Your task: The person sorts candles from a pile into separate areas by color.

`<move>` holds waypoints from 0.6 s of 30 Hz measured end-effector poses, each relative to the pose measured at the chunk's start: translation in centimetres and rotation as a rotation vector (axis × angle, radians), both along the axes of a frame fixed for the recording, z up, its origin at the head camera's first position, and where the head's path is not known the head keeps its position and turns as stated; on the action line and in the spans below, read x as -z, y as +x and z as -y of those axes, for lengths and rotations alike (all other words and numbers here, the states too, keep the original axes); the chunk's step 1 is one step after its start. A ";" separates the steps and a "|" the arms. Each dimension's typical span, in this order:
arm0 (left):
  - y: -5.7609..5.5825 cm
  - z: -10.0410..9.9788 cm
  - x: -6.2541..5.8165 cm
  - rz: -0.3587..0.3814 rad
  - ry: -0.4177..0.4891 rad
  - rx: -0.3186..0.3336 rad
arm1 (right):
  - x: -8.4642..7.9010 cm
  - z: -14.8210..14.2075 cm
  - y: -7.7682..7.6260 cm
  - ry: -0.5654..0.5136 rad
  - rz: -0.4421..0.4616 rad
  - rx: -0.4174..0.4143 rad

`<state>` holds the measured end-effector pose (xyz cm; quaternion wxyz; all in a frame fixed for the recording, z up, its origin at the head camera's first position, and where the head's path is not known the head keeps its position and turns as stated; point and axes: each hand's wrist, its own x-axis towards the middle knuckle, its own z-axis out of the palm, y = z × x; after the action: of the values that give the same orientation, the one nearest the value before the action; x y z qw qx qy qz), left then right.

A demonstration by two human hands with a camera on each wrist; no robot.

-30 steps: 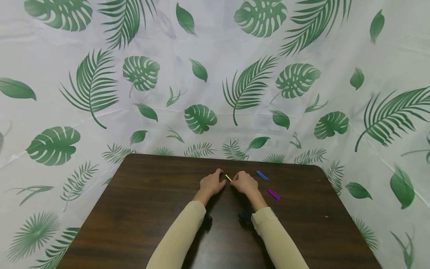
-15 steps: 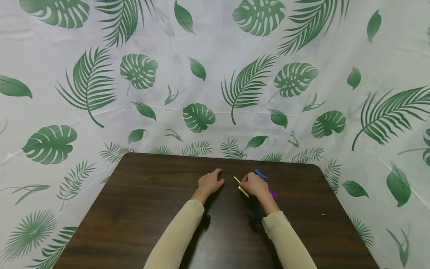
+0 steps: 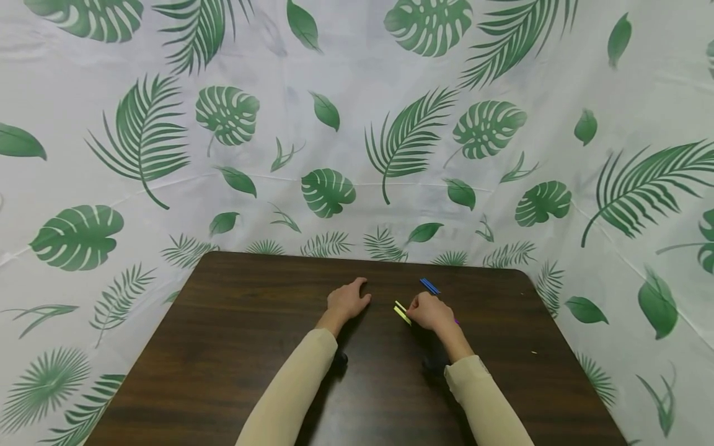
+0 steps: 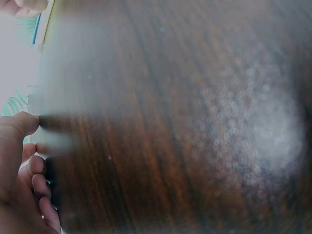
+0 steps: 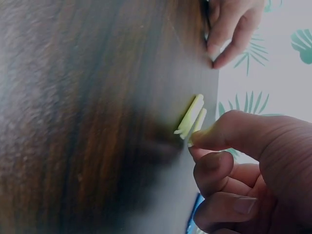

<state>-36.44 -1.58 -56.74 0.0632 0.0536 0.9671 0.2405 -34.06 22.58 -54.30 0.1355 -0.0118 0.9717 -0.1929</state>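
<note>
Between thumb and index finger, my right hand (image 3: 431,311) pinches a thin yellow stick (image 5: 199,122), close alongside a small bundle of yellow sticks (image 5: 189,116) on the table. The stick runs nearly parallel to the bundle, and the fingers cover its near end. To the left, my left hand (image 3: 346,301) rests on the table with thumb and index finger spread apart, holding nothing. In the left wrist view its fingertips (image 4: 33,122) are at the tabletop.
Blue sticks (image 3: 429,285) lie together beyond the right hand. Purple sticks (image 3: 457,321) are almost hidden behind that hand. A tiny pale scrap (image 3: 534,352) lies on the right of the dark wooden table (image 3: 251,341). A leaf-print cloth (image 3: 346,142) hangs behind.
My right hand has moved right, carrying the yellow stick from near the left hand to beside the yellow bundle, and now covers most of the purple sticks. The left hand stays nearly still.
</note>
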 end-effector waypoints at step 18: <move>-0.6 0.0 0.8 -0.021 -0.012 0.009 | -0.4 -0.7 0.7 -0.031 0.024 -0.010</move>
<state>-37.00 -1.57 -57.52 0.0542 0.0601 0.9689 0.2339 -33.40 23.32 -53.92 0.1477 -0.0165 0.9668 -0.2077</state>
